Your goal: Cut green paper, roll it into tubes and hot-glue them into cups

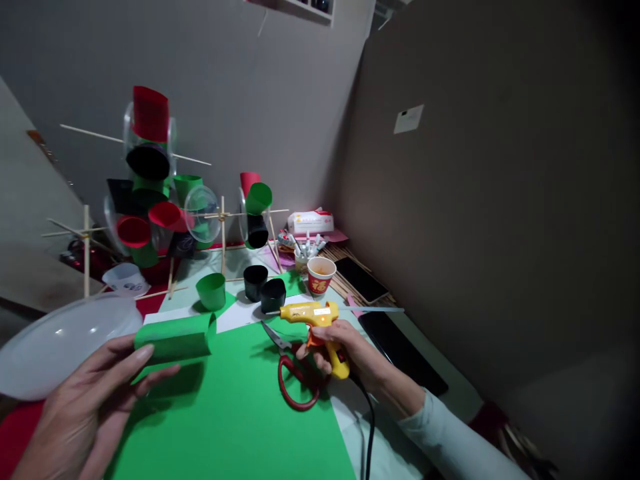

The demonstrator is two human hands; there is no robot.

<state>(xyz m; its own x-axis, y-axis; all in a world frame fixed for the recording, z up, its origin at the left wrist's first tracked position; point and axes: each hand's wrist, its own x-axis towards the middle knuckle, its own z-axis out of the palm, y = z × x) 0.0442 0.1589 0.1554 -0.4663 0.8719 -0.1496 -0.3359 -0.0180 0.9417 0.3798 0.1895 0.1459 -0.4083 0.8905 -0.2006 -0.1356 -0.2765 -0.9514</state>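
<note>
The left hand [85,407] is low and close, with its fingers curled around a rolled green paper tube [175,340]. It holds the tube up just over a big green paper sheet [235,413] that lies flat on the table.

The right hand [340,353] grips a yellow glue gun [313,317] by its handle, fingers shut tight around it. The tip of the gun points left, toward the tube, but is not touching it yet. Red-handled scissors [295,373] lie on the sheet right under that hand.

It looks like the gluing step: the tube is rolled and the gun is ready. The next move would need the tip brought to the tube's edge, and the left hand keeping the roll tight.

A bit farther back stand a green paper cup [211,291], two black paper cups [265,287] and a red printed cup [320,275]. Behind them are wheels of cups on wooden sticks [165,200].
</note>
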